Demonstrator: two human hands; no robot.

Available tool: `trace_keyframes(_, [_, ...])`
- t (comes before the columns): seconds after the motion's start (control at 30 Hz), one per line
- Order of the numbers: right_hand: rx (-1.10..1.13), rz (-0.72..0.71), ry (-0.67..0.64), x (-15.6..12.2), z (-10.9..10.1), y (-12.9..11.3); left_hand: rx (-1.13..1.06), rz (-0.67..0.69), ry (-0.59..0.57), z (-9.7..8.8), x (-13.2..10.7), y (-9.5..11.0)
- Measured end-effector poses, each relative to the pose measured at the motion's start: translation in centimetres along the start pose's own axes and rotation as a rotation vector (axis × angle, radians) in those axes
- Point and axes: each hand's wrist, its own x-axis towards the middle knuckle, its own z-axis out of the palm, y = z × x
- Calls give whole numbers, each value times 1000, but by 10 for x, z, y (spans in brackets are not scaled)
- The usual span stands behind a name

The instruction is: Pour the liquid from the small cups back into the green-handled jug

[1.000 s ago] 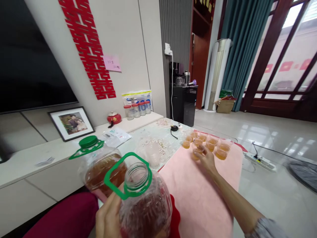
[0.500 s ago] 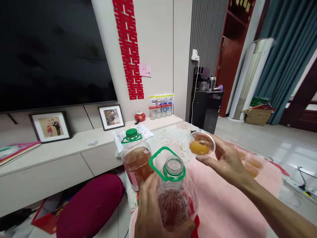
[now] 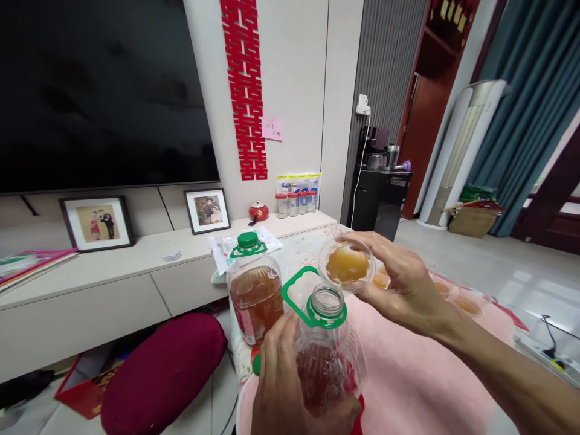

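Observation:
My left hand (image 3: 283, 377) is wrapped around a large clear plastic bottle (image 3: 319, 368) holding reddish-brown liquid. The bottle's mouth is uncapped, with a green handle ring (image 3: 299, 296) around its neck. In my right hand (image 3: 403, 281) is a clear plastic cup (image 3: 348, 263) with amber liquid, gripped from the right between thumb and fingers. The cup is tilted toward the bottle mouth and sits just above and behind it. A second bottle (image 3: 256, 296), capped in green and filled with brown liquid, stands beyond my left hand.
Several more cups of amber liquid (image 3: 466, 305) stand on the pink cloth (image 3: 408, 368) at the right, partly behind my right arm. A maroon cushioned stool (image 3: 165, 374) is at the lower left. Small red-lidded jars (image 3: 292, 204) and picture frames (image 3: 207, 211) line the white cabinet.
My right hand has moved the cup left, closer to the bottle mouth, and tipped it further. My left hand keeps its grip on the bottle. The whole view has shifted slightly.

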Motion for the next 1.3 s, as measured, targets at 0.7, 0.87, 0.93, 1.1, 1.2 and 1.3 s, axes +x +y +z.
trace_keyframes(0.7, [-45,-121,-22,8,-3,-6,15,-34,10,-2,3,9])
trace_keyframes(0.87, [-25,-171,-18,10,-3,-5,22,-54,4,-3,3,11])
trace_keyframes(0.93, [-22,-185,-17,10,-3,-5,24,-44,-5,-4,3,10])
trace_keyframes(1.1, [-25,-217,-10,11,-3,-6,22,-19,-27,-6,2,3])
trace_keyframes(1.2, [-40,-234,0,11,-2,-6,25,-15,-31,-5,2,3])
trace_keyframes(1.3, [-53,-250,1,12,-3,-5,40,-36,-8,-5,2,7])
